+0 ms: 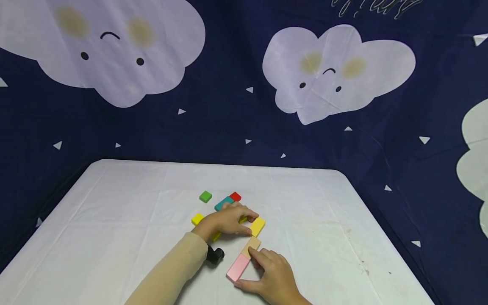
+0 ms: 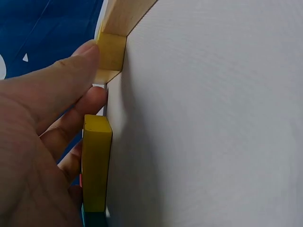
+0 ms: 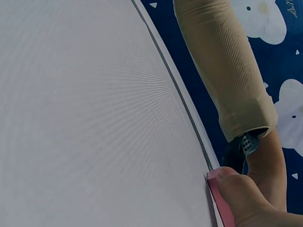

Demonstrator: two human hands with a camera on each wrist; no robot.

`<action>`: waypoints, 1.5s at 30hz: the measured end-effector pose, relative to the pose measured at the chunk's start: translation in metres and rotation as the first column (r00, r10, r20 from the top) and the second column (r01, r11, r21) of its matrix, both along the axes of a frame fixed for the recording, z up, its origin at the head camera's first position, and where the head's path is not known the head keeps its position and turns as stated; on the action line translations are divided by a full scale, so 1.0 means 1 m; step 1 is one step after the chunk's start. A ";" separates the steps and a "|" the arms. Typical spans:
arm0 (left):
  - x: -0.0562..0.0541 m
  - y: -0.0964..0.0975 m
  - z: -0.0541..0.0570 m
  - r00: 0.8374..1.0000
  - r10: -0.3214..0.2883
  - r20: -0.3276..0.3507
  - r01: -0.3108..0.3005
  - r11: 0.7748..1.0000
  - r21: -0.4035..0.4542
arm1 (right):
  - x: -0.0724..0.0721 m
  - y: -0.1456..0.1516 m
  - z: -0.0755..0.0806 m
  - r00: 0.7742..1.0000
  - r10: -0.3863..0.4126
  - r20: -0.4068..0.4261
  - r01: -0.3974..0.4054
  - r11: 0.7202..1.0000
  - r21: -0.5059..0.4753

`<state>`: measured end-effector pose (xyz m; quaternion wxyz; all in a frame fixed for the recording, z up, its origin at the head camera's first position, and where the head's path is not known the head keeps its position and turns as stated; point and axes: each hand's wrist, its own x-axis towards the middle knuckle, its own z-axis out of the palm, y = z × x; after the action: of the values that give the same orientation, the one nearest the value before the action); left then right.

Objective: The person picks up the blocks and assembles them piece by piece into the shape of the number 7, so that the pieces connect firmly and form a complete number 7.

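My left hand [image 1: 230, 218] reaches over several blocks and pinches a yellow block [image 1: 257, 226] between thumb and forefinger. A tan wooden block [image 1: 250, 247] touches or nearly touches it, followed by a pink block [image 1: 238, 267], all in one slanting line. My right hand [image 1: 275, 274] holds the pink block, its thumb at the near end and a fingertip on the tan block. In the left wrist view, another yellow block [image 2: 96, 165] stands under the left palm. A teal block [image 1: 224, 203] and a red block [image 1: 235, 196] lie just beyond the left hand.
A green block [image 1: 205, 196] lies apart at the back. Yellow pieces [image 1: 197, 219] show beside the left wrist, partly covered by it. The black wrist camera [image 1: 215, 256] hangs below the left sleeve. A white cloth covers the table [image 1: 324, 237]; a dark blue cloud-print curtain [image 1: 221, 127] stands behind.
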<state>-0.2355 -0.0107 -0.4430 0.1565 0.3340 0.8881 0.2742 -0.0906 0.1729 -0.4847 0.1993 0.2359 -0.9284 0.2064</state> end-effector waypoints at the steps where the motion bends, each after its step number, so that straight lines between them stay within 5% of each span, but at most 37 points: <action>1: 0.000 0.000 0.000 1.000 0.001 0.000 -0.001 1.000 0.002 | 0.000 0.000 0.000 1.000 -0.001 -0.001 0.001 1.000 0.002; 45: 0.009 0.003 -0.004 0.995 0.073 -0.065 -0.068 0.995 0.073 | -0.001 0.001 -0.001 0.999 0.006 -0.041 -0.005 1.000 0.010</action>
<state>-0.2268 -0.0078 -0.4472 0.1045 0.3171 0.8938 0.2994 -0.0914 0.1737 -0.4854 0.2168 0.2436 -0.9245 0.1974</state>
